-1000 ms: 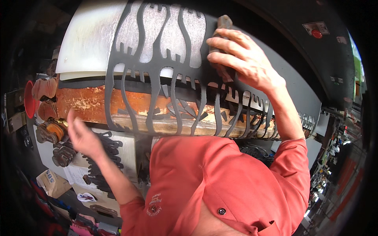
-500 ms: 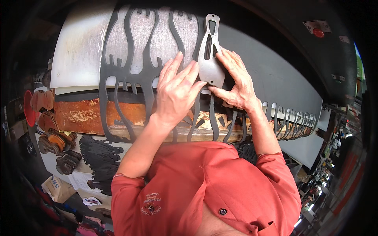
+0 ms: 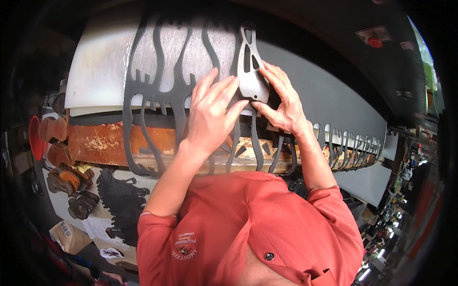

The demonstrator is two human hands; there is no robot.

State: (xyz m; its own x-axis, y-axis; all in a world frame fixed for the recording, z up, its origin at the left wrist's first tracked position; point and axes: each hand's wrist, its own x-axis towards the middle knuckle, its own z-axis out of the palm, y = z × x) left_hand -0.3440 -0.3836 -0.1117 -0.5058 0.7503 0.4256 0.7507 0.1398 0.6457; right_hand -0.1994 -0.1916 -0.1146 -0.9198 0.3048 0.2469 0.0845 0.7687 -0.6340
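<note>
Black sheet [image 3: 329, 86]: under cutting die [image 3: 253, 86]
Left hand [image 3: 210, 112], right hand [image 3: 285, 101]: spread, flanking die
Die: uneven nudge might skew it

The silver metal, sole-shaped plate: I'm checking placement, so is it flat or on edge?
Flat: the plate lies broad face up on the matte black sheet, between left hand and right hand.

The left hand [image 3: 210, 112], a second ago beyond the left end of the slotted black sheet [image 3: 329, 90], has joined the right hand [image 3: 286, 106] at the tapering silver metal plate [image 3: 253, 86], whose pale face has come into view.
</note>
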